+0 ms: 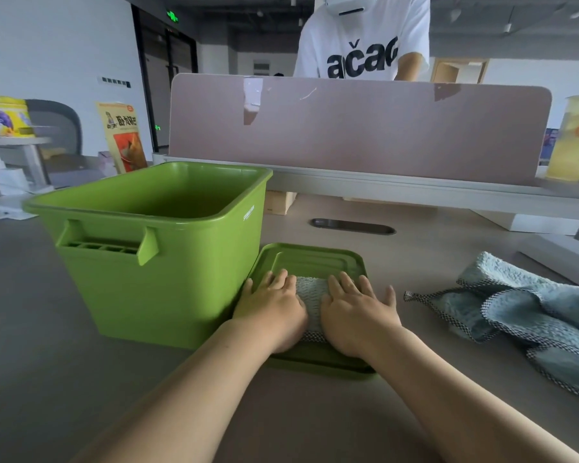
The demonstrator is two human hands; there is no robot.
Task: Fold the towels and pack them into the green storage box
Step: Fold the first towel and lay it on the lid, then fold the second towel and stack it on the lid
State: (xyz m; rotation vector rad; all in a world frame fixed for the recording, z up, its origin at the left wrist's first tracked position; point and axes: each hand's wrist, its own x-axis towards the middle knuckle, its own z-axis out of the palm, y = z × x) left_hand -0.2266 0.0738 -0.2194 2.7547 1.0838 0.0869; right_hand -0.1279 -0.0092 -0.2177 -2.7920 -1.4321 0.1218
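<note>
I have both hands flat, palms down, fingers spread, gripping nothing: my left hand (274,305) and right hand (358,312) press side by side on a folded towel (310,300), which lies on the green lid (310,259) on the surface (415,248). The green storage box (154,248) stands just left of my left hand, open-topped. A second towel (528,315) lies crumpled well right of my right hand.

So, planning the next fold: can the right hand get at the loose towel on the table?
Probably yes: the right hand has bare table between it and the loose towel.
</note>
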